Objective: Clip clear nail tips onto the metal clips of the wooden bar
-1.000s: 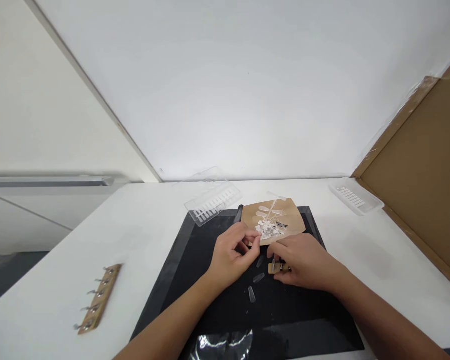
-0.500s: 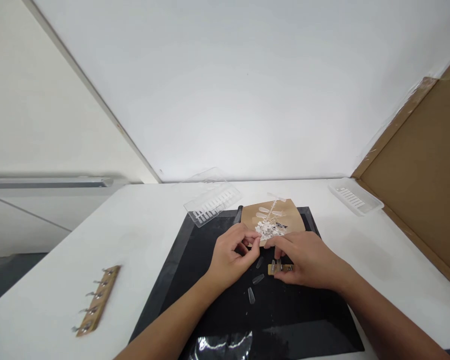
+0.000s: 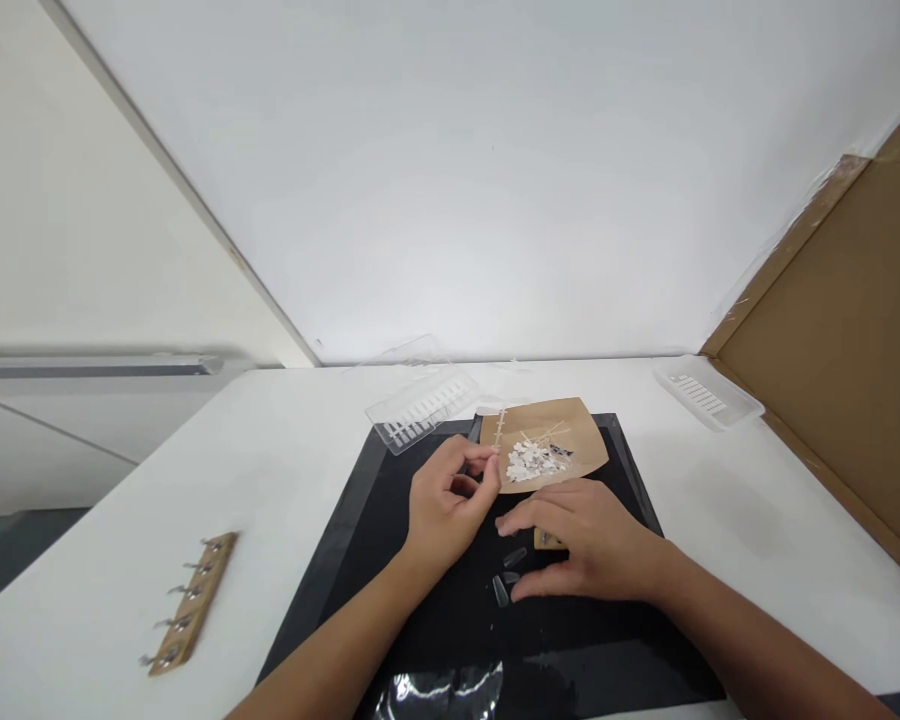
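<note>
My left hand (image 3: 450, 500) is closed in a pinch on a thin clear plastic sprue (image 3: 499, 430), held upright with tips branching off it. To its right, my right hand (image 3: 585, 540) is spread above the black mat (image 3: 435, 610), thumb and fingers apart. Under its palm a small wooden block (image 3: 546, 541) with metal clips is partly hidden. Clear false nail tips (image 3: 501, 592) lie beside the right thumb. Just beyond both hands sits a brown paper tray (image 3: 591, 440), and in it is a heap of small white plastic scraps (image 3: 532, 462).
A wooden strip with several metal clips (image 3: 195, 605) lies at the left of the white table (image 3: 315, 450). Behind the mat is a clear plastic case (image 3: 420, 410) with white strips. A translucent tray (image 3: 709, 392) stands at the far right, by the cardboard panel (image 3: 847, 370).
The sprue has come off the heap to the left in my left hand. My right hand has let go of the clipped block and opened, shifting toward the loose nail tips.
</note>
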The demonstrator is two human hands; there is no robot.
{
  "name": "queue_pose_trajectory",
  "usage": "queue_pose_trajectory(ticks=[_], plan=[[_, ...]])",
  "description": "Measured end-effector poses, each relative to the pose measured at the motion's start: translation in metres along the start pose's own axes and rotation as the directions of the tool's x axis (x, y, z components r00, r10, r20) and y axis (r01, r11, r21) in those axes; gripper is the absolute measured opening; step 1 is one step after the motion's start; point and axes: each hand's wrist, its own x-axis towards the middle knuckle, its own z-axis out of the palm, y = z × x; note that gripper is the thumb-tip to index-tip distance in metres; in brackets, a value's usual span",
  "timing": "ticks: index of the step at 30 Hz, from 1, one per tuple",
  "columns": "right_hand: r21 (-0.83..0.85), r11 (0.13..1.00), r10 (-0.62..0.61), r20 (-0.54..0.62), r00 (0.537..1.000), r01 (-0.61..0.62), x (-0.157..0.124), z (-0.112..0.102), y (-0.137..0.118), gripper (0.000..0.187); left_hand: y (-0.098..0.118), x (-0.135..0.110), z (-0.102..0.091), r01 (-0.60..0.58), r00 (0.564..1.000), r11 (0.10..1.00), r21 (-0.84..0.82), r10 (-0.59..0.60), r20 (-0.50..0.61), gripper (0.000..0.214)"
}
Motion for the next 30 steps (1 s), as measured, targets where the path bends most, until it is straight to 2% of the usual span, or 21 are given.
queue_pose_trajectory(ticks=[3,5,8,11,13,20,26,30], plan=[[-0.006,0.999,0.037,-0.128,0.991,-0.038,0.001,0.001,0.005,0.028,-0.001,0.001,0.000,-0.037,0.999,0.999,-0.021,0.037,0.028,0.012],[0.002,0.997,0.073,-0.254,0.964,-0.075,0.001,-0.001,0.010,0.016,-0.002,0.001,0.001,-0.078,0.995,0.996,-0.032,0.080,0.058,0.011],[0.064,0.983,0.185,-0.418,0.890,-0.174,0.001,-0.003,0.015,0.010,-0.001,0.000,0.002,-0.119,0.985,0.992,-0.053,0.124,0.121,0.010],[0.196,0.950,0.309,-0.497,0.811,-0.242,0.001,-0.001,0.019,0.020,0.002,-0.002,0.002,-0.120,0.972,0.990,-0.080,0.134,0.196,0.010],[0.292,0.925,0.363,-0.494,0.790,-0.243,0.001,0.002,0.022,0.027,0.004,-0.002,0.002,-0.118,0.962,0.988,-0.100,0.138,0.237,0.010],[0.509,0.830,0.499,-0.495,0.712,-0.228,0.003,0.007,0.028,0.028,0.006,-0.003,0.002,-0.115,0.942,0.981,-0.154,0.157,0.297,0.010],[0.633,0.737,0.564,-0.382,0.733,-0.237,0.005,0.003,0.030,0.034,0.004,-0.005,0.001,-0.048,0.932,0.978,-0.202,0.117,0.344,0.011],[0.677,0.700,0.584,-0.357,0.729,-0.229,0.008,0.000,0.027,0.035,0.003,-0.005,0.001,-0.047,0.929,0.978,-0.203,0.117,0.351,0.009]])
